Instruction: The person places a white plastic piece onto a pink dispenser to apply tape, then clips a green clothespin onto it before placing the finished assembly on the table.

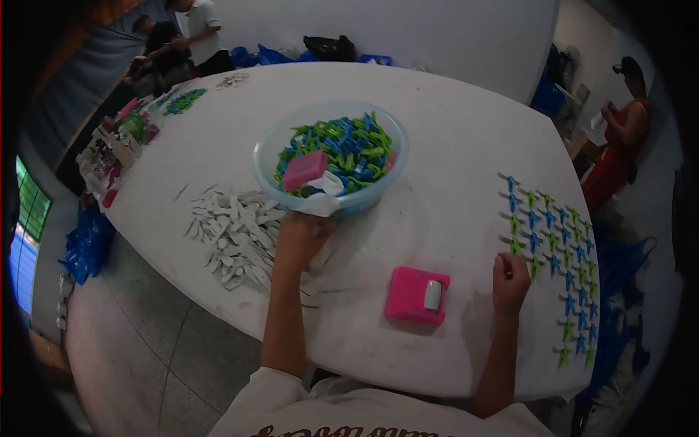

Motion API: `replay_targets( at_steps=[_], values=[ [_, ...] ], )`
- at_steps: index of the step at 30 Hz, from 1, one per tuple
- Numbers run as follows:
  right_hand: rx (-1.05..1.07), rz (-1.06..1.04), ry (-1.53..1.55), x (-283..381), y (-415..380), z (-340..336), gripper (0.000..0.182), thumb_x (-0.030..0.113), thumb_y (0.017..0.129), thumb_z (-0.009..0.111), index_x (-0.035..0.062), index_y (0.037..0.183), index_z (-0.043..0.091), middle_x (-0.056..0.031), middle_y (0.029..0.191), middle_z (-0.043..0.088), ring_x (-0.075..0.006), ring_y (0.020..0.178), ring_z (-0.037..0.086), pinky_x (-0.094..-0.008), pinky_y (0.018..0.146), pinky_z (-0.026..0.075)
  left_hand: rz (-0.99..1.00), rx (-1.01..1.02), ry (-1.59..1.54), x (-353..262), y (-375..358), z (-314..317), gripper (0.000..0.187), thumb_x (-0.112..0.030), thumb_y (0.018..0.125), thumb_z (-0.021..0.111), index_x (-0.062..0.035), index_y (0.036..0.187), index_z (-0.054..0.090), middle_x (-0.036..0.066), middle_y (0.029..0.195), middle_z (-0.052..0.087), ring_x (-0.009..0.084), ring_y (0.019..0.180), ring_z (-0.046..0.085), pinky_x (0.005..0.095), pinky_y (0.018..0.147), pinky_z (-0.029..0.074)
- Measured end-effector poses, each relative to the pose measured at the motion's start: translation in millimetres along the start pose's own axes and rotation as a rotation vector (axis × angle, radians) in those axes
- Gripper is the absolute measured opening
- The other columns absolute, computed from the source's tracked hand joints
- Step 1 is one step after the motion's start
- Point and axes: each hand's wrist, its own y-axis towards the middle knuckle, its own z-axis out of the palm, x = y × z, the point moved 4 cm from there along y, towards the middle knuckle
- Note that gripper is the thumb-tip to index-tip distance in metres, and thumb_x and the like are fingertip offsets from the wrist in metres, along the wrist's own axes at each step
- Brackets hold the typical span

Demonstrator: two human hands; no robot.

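Note:
My left hand is at the near rim of a pale blue translucent basin, beside a pile of flat white strips. Its fingers are partly hidden, so I cannot make out a grip. Blue and green plastic clips fill the basin, with a pink block and a crumpled white piece on top. My right hand is closed, fingers curled together, next to rows of blue and green clips laid out on the table. Whatever it pinches is too small to tell.
A bright pink box with a pale insert sits on the white table between my arms. More clips lie at the far left. Two people stand at the far end; another in red is at the right.

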Motion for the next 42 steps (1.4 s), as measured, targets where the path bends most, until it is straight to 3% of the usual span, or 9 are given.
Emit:
replay_targets(
  at_steps=[3, 5, 12, 14, 21, 26, 33, 38, 42],
  values=[
    [0.025, 0.001, 0.008, 0.9, -1.3, 2.8, 0.008, 0.008, 0.092, 0.066, 0.0005, 0.095, 0.068, -0.0079, 0.085, 0.061, -0.0163, 0.067, 0.057, -0.0288, 0.058, 0.046, 0.031, -0.04, 0.102, -9.8, -0.4, -11.8, 0.021, -0.024, 0.08, 0.078, -0.0071, 0.091, 0.075, 0.015, 0.093, 0.073, 0.0353, 0.081, 0.069, 0.0455, 0.075, 0.055],
    [0.026, 0.009, 0.013, 0.5, -2.5, 4.8, 0.008, 0.008, 0.092, 0.066, 0.0003, 0.094, 0.068, -0.0082, 0.084, 0.062, -0.0165, 0.066, 0.057, -0.0293, 0.057, 0.046, -0.119, 0.079, 0.047, 9.7, -4.8, 2.3, 0.021, -0.036, 0.083, 0.073, -0.0205, 0.097, 0.078, 0.005, 0.1, 0.072, 0.0308, 0.104, 0.061, 0.0504, 0.087, 0.045],
    [0.049, 0.037, 0.025, -5.2, -8.9, 18.8, 0.006, 0.006, 0.088, 0.067, 0.0001, 0.087, 0.067, -0.0091, 0.078, 0.061, -0.0179, 0.063, 0.058, -0.0305, 0.055, 0.047, -0.277, 0.217, 0.26, 15.5, -14.4, -6.5, 0.044, -0.046, 0.081, 0.073, -0.0217, 0.118, 0.071, 0.009, 0.129, 0.061, 0.0331, 0.125, 0.047, 0.0527, 0.101, 0.035],
    [0.06, 0.032, 0.052, -6.2, -11.3, 25.1, 0.006, 0.006, 0.087, 0.068, -0.0001, 0.086, 0.067, -0.0095, 0.078, 0.061, -0.0184, 0.063, 0.058, -0.0306, 0.055, 0.047, -0.494, 0.264, 0.38, 21.8, -15.3, -13.8, 0.061, -0.044, 0.076, 0.077, -0.0226, 0.131, 0.062, 0.013, 0.142, 0.05, 0.0368, 0.13, 0.042, 0.0542, 0.108, 0.029],
    [0.144, 0.068, 0.125, -2.9, -19.6, 37.6, 0.008, 0.007, 0.086, 0.069, -0.001, 0.085, 0.068, -0.0108, 0.077, 0.062, -0.0205, 0.063, 0.059, -0.0323, 0.057, 0.047, -0.473, 0.247, 0.391, 35.4, -15.6, -12.8, 0.071, -0.043, 0.072, 0.079, -0.018, 0.135, 0.058, 0.012, 0.142, 0.049, 0.0362, 0.134, 0.039, 0.0539, 0.11, 0.027],
    [0.153, 0.011, 0.168, 3.7, -21.2, 38.7, 0.01, 0.008, 0.087, 0.069, -0.002, 0.086, 0.067, -0.0113, 0.077, 0.063, -0.0211, 0.064, 0.059, -0.033, 0.058, 0.048, -0.435, 0.021, 0.42, 44.0, -17.8, -12.1, 0.061, -0.039, 0.071, 0.08, -0.0175, 0.126, 0.064, 0.012, 0.14, 0.049, 0.034, 0.132, 0.04, 0.0522, 0.107, 0.03],
    [0.2, 0.078, 0.233, 8.6, -26.2, 43.9, 0.011, 0.007, 0.088, 0.068, -0.003, 0.086, 0.067, -0.0117, 0.078, 0.064, -0.0202, 0.066, 0.062, -0.0325, 0.061, 0.05, -0.439, 0.053, 0.392, 50.7, -19.9, -12.8, 0.058, -0.034, 0.072, 0.08, -0.0168, 0.125, 0.064, 0.011, 0.136, 0.052, 0.0318, 0.129, 0.044, 0.0519, 0.107, 0.03],
    [0.261, 0.131, 0.262, -0.6, -28.8, 53.1, 0.011, 0.008, 0.089, 0.068, -0.0033, 0.087, 0.067, -0.0119, 0.079, 0.066, -0.0187, 0.066, 0.062, -0.0322, 0.061, 0.05, -0.493, -0.155, 0.522, 52.6, -19.6, -20.2, 0.053, -0.033, 0.072, 0.083, -0.0165, 0.12, 0.067, 0.008, 0.129, 0.057, 0.0298, 0.125, 0.046, 0.0543, 0.105, 0.029],
    [0.242, 0.164, 0.277, -4.0, -29.3, 54.4, 0.012, 0.008, 0.089, 0.067, -0.0036, 0.085, 0.067, -0.0105, 0.075, 0.065, -0.0164, 0.065, 0.059, -0.0317, 0.059, 0.049, -0.549, -0.114, 0.524, 54.1, -20.2, -22.1, 0.048, -0.034, 0.073, 0.083, -0.0166, 0.115, 0.069, 0.007, 0.124, 0.06, 0.0291, 0.123, 0.047, 0.0539, 0.105, 0.029]
  ],
)
